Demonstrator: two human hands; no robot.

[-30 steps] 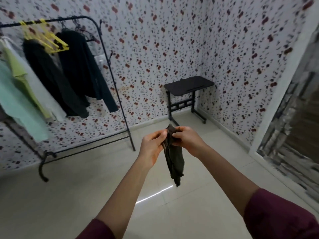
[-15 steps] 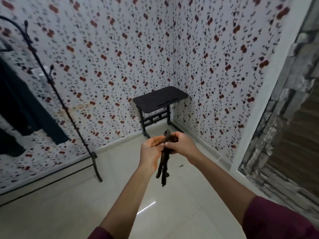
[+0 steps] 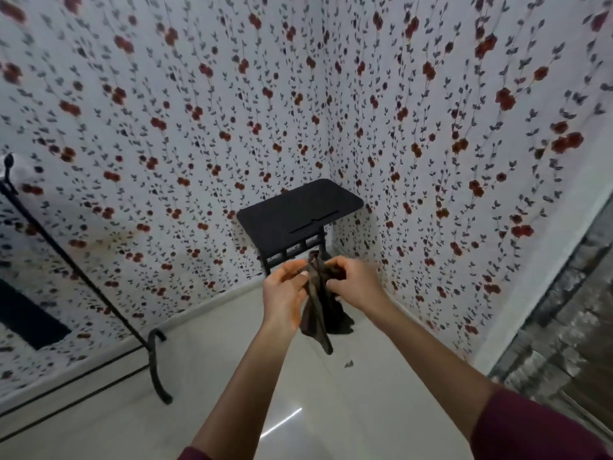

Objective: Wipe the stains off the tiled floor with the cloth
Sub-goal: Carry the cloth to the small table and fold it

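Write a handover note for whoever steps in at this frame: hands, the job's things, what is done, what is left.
Left hand: pinches the cloth near its top.
Right hand: grips the cloth's top from the other side.
Cloth: dark, hanging bunched between the hands, off the floor.
A small dark speck lies on the tiles just below the cloth; whether it is a stain is unclear.
Done: cloth in hand.
Left: lower the cloth to the floor and wipe; no wiping shows yet.

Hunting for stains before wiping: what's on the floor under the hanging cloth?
Under the cloth, a small dark speck lies on the pale floor, plus a bright light streak. The cloth and both forearms cover some tile, so stains there cannot be seen.
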